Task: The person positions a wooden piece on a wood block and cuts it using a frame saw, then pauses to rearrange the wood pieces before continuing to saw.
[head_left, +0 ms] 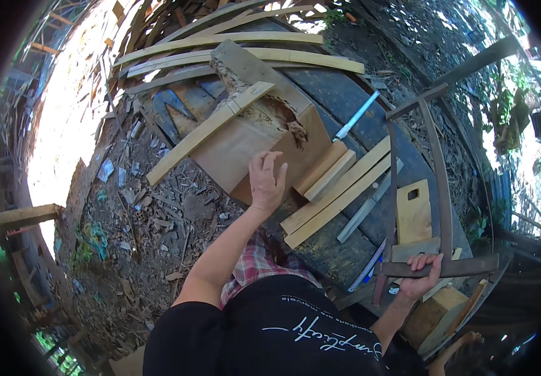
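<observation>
My right hand (pixel 419 276) is closed around the near crossbar of a wooden frame saw (pixel 437 156). The saw stretches away from me on the right, over the bench side. Its long thin strip on the left looks like the blade, though its teeth cannot be made out. My left hand (pixel 268 180) is at the near edge of a broad brown wooden slab (pixel 220 160), fingers loosely bent and apart, holding nothing. The slab has a rough, hollowed edge. A light wooden strip (pixel 211 133) lies across it at a slant.
The dark workbench (pixel 327 84) carries several pale wood strips (pixel 339 194), a light-blue-handled tool (pixel 357 115) and a pale board with a slot (pixel 413 213). Long curved battens (pixel 233 53) lie at the far side. Wood scraps litter the ground (pixel 139 232) on the left.
</observation>
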Tool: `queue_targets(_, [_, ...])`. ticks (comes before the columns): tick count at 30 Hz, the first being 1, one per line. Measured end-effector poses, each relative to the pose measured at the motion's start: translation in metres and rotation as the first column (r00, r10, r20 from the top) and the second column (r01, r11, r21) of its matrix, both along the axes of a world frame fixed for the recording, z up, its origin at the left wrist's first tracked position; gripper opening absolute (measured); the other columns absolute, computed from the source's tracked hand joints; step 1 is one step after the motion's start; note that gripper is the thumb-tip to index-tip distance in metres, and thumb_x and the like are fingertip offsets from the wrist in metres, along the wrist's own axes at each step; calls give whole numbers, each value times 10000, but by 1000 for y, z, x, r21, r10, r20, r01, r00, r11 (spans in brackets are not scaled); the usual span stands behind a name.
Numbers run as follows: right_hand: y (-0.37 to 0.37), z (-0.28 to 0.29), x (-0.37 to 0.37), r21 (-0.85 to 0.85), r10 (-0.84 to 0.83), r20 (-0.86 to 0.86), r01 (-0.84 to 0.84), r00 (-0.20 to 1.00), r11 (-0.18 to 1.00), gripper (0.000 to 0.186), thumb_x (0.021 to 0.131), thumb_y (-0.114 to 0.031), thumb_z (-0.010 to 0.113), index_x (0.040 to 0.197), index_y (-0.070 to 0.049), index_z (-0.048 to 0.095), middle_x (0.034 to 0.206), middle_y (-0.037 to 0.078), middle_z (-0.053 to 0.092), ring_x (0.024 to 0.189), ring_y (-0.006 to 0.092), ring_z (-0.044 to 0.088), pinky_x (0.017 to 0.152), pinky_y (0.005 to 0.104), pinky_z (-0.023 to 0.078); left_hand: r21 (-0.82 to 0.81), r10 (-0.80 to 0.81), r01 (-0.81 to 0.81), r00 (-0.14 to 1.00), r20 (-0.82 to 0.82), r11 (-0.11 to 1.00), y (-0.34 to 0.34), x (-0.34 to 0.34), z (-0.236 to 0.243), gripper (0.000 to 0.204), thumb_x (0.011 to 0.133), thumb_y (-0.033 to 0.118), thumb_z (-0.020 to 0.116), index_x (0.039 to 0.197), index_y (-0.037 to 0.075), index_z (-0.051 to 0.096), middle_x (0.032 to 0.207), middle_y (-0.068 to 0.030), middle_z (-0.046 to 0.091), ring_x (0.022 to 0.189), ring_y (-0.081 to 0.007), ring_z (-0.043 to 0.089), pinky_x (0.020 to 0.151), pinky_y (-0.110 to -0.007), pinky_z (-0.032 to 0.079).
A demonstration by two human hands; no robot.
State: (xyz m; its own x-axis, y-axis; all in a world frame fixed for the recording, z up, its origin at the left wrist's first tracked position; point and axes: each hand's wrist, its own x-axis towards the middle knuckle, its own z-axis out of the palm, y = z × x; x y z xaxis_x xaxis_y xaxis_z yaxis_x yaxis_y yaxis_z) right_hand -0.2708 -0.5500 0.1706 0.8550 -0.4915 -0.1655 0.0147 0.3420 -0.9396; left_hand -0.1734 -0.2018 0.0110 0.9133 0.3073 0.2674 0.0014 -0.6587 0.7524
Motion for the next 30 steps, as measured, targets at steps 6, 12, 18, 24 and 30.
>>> queue_targets(6, [30, 26, 26, -180, 117, -5, -116, 993, 977, 301, 1003, -315, 472, 795, -99, 448, 619, 11, 405, 558, 126, 394, 627, 305, 376, 339, 287, -311, 950, 120, 888, 103, 57, 16, 380, 848, 263, 668, 1187, 123, 569, 1101, -106, 536, 1083, -317, 478, 962, -434, 342])
queue_targets(12, [69, 40, 64, -235, 336, 158, -295, 928, 926, 304, 989, -341, 488, 816, -94, 446, 621, 10, 398, 568, 127, 397, 629, 302, 366, 423, 201, -160, 978, -53, 892, 147, 72, 6, 429, 815, 323, 693, 1206, 182, 588, 1068, -59, 534, 1040, -281, 482, 928, -423, 342])
queue_targets(18, [114, 36, 106, -264, 575, 289, -514, 765, 816, 343, 984, -387, 469, 813, -91, 441, 631, 19, 400, 562, 137, 398, 623, 305, 366, 402, 114, -65, 988, -100, 913, 167, 77, 14, 310, 857, 370, 629, 1106, 187, 650, 972, -33, 554, 969, -248, 511, 853, -407, 369])
queue_targets(24, [169, 19, 127, -198, 691, 309, -667, 653, 718, 360, 953, -409, 526, 823, -82, 452, 639, 28, 419, 586, 151, 420, 623, 318, 374, 405, 197, -143, 976, -95, 903, 170, 94, 11, 243, 912, 374, 532, 956, 170, 657, 875, -24, 584, 909, -242, 552, 806, -397, 396])
queue_targets(30, [213, -12, 137, -168, 790, 258, -780, 555, 603, 358, 923, -390, 580, 822, -67, 464, 655, 34, 433, 603, 155, 436, 636, 327, 390, 322, 275, -238, 958, -75, 916, 173, 99, 6, 244, 926, 353, 500, 913, 146, 629, 879, -33, 612, 893, -252, 581, 786, -398, 430])
